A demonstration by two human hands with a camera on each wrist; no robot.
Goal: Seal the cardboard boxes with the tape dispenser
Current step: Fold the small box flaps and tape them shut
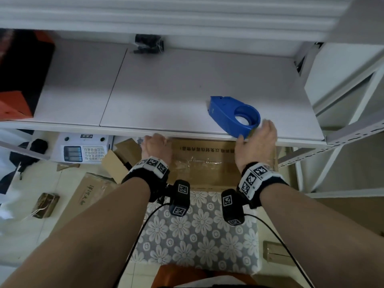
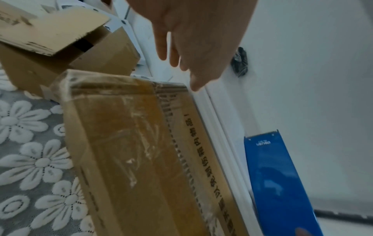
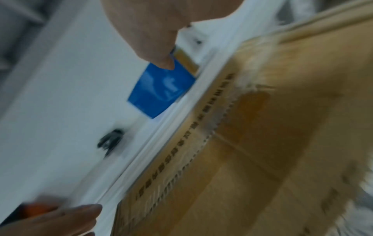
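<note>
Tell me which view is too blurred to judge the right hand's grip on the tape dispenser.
Right wrist view: heavy motion smear, the tape dispenser is just a blue patch. Head view: mostly sharp, right hand at the dispenser's near end, mild wide-angle bending at the edges. Left wrist view: fairly clear, cardboard box tape shows glare.

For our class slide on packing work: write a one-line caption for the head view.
Right hand reaches the blue tape dispenser on the white shelf, above a taped cardboard box.

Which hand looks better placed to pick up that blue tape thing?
The right hand, likely. It is already at the blue tape dispenser on the white shelf, its thumb at the near end. The left hand is off to the side, fingers straight over the cardboard box.
</note>
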